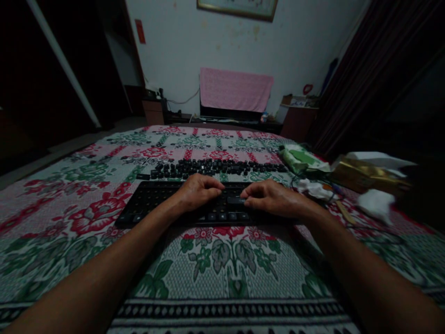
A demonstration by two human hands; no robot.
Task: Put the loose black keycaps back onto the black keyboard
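Note:
A black keyboard [141,200] lies on the patterned bedspread, much of its surface without keycaps. Keycaps [222,216] are seated along part of its front row. My left hand [200,191] is over the middle of the keyboard, thumb and forefinger brought together; anything between them is hidden. A wide black keycap [235,202] shows right of centre. Against its right end, the thumb and fingers of my right hand [271,198] are closed in a pinch. Whether this keycap is seated or slightly raised, I cannot tell. Behind the keyboard, loose black keycaps [181,168] form a long, crowded band.
To the right are a green-and-white soft packet [302,158], a gold box [368,174], crumpled white tissue [377,205] and a thin tan strip [345,212]. Dark cords run near them. The bedspread [222,264] covers the whole surface. Beyond it, a pink cloth [236,89] hangs by the wall.

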